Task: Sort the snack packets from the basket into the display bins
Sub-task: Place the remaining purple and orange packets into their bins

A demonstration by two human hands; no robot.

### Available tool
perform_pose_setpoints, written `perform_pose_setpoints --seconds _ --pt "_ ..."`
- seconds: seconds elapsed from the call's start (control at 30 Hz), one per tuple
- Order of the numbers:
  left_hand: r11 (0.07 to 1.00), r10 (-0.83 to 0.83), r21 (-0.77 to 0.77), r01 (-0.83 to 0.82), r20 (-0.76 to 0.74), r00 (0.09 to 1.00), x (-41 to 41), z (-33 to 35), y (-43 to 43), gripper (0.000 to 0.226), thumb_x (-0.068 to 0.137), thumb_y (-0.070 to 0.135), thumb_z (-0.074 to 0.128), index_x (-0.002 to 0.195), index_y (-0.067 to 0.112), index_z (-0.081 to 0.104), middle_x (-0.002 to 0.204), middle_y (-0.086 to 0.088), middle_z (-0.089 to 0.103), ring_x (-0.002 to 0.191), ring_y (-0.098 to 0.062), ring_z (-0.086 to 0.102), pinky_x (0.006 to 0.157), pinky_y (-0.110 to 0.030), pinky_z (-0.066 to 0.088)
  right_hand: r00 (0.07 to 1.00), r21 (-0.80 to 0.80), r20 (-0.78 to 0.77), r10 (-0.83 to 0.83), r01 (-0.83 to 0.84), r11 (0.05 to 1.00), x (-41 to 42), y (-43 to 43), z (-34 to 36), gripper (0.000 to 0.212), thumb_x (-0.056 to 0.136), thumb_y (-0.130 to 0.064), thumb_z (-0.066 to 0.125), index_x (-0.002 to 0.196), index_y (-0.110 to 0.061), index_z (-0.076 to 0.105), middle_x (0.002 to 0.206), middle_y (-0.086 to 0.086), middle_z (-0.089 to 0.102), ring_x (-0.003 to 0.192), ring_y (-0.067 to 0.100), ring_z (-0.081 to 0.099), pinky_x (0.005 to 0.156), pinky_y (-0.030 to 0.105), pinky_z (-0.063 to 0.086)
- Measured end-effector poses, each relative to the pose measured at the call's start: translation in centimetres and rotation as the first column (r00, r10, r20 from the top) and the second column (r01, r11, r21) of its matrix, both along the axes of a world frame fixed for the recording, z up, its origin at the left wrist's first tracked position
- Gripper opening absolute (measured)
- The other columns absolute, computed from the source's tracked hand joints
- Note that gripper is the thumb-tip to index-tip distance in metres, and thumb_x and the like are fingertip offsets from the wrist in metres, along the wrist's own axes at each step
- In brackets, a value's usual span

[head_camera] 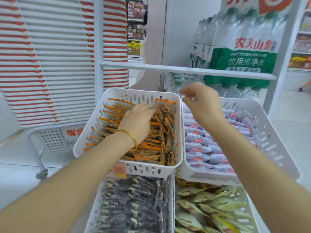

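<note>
her left hand [138, 121], a gold bangle [129, 133] at the wrist, lay in the upper left bin [127, 92], fingers bent down among the orange packets [151, 145]; the fingertips were buried, so i could not tell whether it gripped one; her right hand [202, 103] hovered over the gap between that bin and the upper right bin [269, 137] of purple packets [198, 146], fingers curled and blurred, and i could not tell whether they pinched anything; below, on a lower tier, lay dark packets [134, 202] on the left and green-yellow packets [210, 204] on the right; a white rail [185, 70] crossed behind the bins, with wrapped packs of bottled water [242, 64] beyond it; a tall stack of red-and-white trays [42, 56] stood to the left on a wheeled frame [42, 174]; the floor [16, 179] was pale, and stocked shelves [136, 22] showed far back.
</note>
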State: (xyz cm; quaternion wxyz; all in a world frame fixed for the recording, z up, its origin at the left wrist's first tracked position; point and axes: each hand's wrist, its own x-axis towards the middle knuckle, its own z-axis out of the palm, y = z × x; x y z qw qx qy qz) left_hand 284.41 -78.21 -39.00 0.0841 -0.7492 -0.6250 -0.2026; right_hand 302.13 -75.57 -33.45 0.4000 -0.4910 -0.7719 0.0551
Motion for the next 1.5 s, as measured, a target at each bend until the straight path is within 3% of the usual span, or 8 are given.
perform_pose_setpoints --seconds 0.17,0.4,0.73,0.87,1.1,1.27,1.4,1.5 --pt "0.990 -0.143 0.033 0.140 0.157 0.977 1.9 -1.1 -12.1 0.048 0.086 -0.002 0.043 0.131 0.013 0.053 0.141 -0.001 0.045 0.132 -0.021 0.032 0.110 -0.022 0.015 0.982 -0.217 -0.094 0.165 -0.182 0.959 2.9 -11.6 -5.1 0.024 0.087 0.000 0.056 0.100 -0.015 0.069 0.090 -0.007 0.066 0.077 0.009 0.062 0.073 0.014 0.045" --pt "0.797 -0.182 -0.580 0.169 0.037 0.983 4.6 -8.7 -29.2 0.039 0.093 0.014 0.038 0.129 0.016 0.055 0.140 -0.003 0.045 0.130 -0.023 0.033 0.108 -0.032 0.025 0.894 -0.803 0.055 0.444 -0.225 0.552 4.1 -23.1 -22.0 0.015 0.092 -0.005 0.054 0.099 -0.012 0.065 0.087 0.000 0.064 0.070 0.012 0.065 0.065 0.020 0.053" --pt "0.572 -0.249 -0.819 0.037 -0.131 0.960 5.3 -15.6 -36.0 0.036 0.098 0.019 0.036 0.133 0.019 0.048 0.137 -0.001 0.046 0.126 -0.021 0.037 0.106 -0.035 0.032 0.430 -0.997 -0.060 0.901 -0.066 -0.035 4.2 -35.7 -39.4 0.057 0.101 -0.045 0.031 0.150 -0.019 0.021 0.157 0.001 0.019 0.143 0.020 0.023 0.115 0.034 0.019" --pt "0.551 -0.284 -0.834 0.007 -0.180 0.942 4.9 -16.5 -35.8 0.036 0.099 0.021 0.035 0.133 0.020 0.047 0.133 0.000 0.047 0.122 -0.021 0.039 0.101 -0.038 0.038 0.316 -0.989 -0.121 0.941 -0.124 -0.086 2.5 -38.9 -41.8 0.056 0.100 -0.052 0.021 0.150 -0.029 0.015 0.158 -0.002 0.015 0.144 0.019 0.015 0.118 0.039 0.009" --pt "0.558 -0.291 -0.830 0.030 -0.161 0.943 5.5 -16.5 -34.6 0.034 0.098 0.021 0.036 0.129 0.017 0.049 0.129 -0.003 0.048 0.120 -0.023 0.041 0.098 -0.040 0.042 0.535 -0.988 -0.153 0.831 -0.080 -0.131 3.4 -38.1 -42.4 0.041 0.094 -0.053 0.041 0.122 -0.023 0.044 0.124 0.008 0.051 0.092 0.022 0.057 0.074 0.035 0.054" --pt "0.541 -0.295 -0.841 0.019 -0.168 0.941 5.4 -16.7 -34.7 0.033 0.098 0.021 0.036 0.127 0.016 0.050 0.128 -0.003 0.048 0.118 -0.023 0.042 0.097 -0.040 0.042 0.519 -0.994 -0.044 0.854 -0.109 0.016 4.0 -38.9 -43.1 0.048 0.099 -0.043 0.038 0.136 -0.013 0.041 0.136 0.007 0.049 0.115 0.025 0.051 0.096 0.034 0.040" --pt "0.536 -0.284 -0.844 0.007 -0.172 0.943 5.3 -16.8 -34.6 0.035 0.098 0.023 0.037 0.131 0.017 0.048 0.132 -0.003 0.047 0.122 -0.023 0.040 0.099 -0.041 0.041 0.863 -0.956 -0.249 0.440 -0.146 -0.254 4.1 -35.8 -40.3 0.037 0.100 -0.034 0.040 0.132 -0.015 0.046 0.127 0.002 0.049 0.106 0.019 0.053 0.093 0.033 0.043" --pt "0.506 -0.225 -0.862 -0.033 -0.169 0.960 4.9 -16.5 -34.3 0.039 0.099 0.024 0.037 0.138 0.018 0.041 0.136 -0.004 0.045 0.124 -0.023 0.041 0.100 -0.040 0.041 0.903 -0.817 -0.419 0.094 -0.330 -0.473 4.7 -33.0 -37.7 0.028 0.098 -0.032 0.044 0.116 -0.013 0.055 0.100 0.002 0.064 0.082 0.017 0.062 0.084 0.037 0.050"
